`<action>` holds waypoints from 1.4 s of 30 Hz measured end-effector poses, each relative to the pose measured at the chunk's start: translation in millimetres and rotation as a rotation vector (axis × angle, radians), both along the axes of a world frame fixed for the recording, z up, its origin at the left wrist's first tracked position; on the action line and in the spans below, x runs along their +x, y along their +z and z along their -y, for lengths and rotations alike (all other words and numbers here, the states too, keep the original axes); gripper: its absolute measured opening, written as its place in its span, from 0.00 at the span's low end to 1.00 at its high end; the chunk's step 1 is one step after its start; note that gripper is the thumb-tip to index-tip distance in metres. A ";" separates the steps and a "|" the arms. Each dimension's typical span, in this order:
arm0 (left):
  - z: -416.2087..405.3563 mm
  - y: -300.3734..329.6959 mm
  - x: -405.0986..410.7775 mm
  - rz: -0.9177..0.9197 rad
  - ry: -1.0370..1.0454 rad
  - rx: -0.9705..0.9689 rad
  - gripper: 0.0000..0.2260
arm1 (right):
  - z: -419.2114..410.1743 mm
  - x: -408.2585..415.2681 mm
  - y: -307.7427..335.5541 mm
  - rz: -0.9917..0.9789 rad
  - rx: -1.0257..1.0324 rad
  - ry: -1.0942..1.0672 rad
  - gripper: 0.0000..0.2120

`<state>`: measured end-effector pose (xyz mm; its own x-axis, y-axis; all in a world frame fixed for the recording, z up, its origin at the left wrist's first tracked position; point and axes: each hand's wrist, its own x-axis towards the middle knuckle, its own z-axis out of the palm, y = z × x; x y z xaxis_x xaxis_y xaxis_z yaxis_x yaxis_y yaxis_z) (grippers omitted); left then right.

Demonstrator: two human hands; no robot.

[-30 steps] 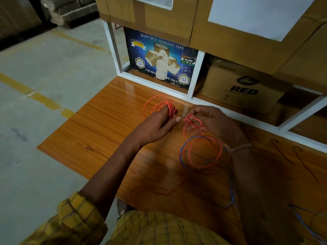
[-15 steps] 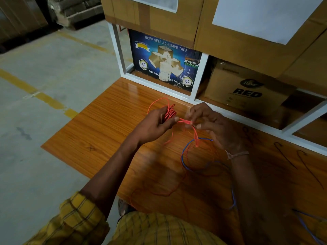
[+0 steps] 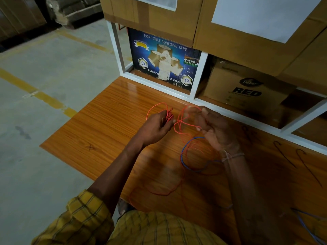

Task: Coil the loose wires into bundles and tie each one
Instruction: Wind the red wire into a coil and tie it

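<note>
My left hand [image 3: 157, 125] grips a small coil of orange-red wire [image 3: 169, 115] above the wooden table [image 3: 106, 131], one loop sticking up to its left. My right hand [image 3: 212, 128] is turned palm up just to the right, fingers curled round a strand of the same orange wire that runs across to the coil. The loose rest of the orange wire [image 3: 164, 192] trails over the table toward my body. A blue wire [image 3: 184, 163] lies looped under my right wrist.
A white shelf frame [image 3: 198, 80] stands behind the table with a blue adhesive-tape box [image 3: 162, 62] and cardboard cartons [image 3: 247, 89]. Two dark hooked wires [image 3: 300, 161] lie at the right. More blue wire [image 3: 306, 228] shows bottom right. Concrete floor lies left.
My right hand has turned palm up and lifted the strand into a loop beside the coil. My left hand keeps hold of the coil.
</note>
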<state>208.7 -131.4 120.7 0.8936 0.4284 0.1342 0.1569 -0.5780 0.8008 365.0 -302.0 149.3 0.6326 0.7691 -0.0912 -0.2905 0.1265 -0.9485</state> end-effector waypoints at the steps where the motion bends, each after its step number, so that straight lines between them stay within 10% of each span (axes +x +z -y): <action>1: 0.2 -2.4 0.2 -0.010 -0.006 -0.010 0.13 | 0.9 -2.7 4.4 0.067 0.064 0.041 0.20; 9: -3.1 -17.3 -14.5 -0.108 -0.051 -0.186 0.10 | 1.5 7.6 9.1 -0.060 0.278 -0.188 0.24; 22: 3.9 0.1 -26.2 0.200 0.059 -0.869 0.13 | -1.8 43.9 -82.3 0.518 -0.593 -0.088 0.32; 31: 14.3 24.4 -18.5 0.086 0.035 -0.943 0.18 | -3.8 9.6 -33.1 1.358 -1.098 -0.151 0.23; 37: 15.3 29.7 -14.1 0.057 -0.008 -0.975 0.12 | -7.8 2.7 -31.3 1.141 -0.388 -0.193 0.12; 42: 19.9 38.2 -13.4 0.030 -0.108 -1.022 0.12 | -27.1 -13.8 -42.0 0.679 -0.333 0.240 0.16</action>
<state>195.3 -151.2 159.0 0.9364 0.2679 -0.2267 0.1166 0.3718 0.9210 351.1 -274.9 107.4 0.4525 0.8917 0.0055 0.3814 -0.1880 -0.9051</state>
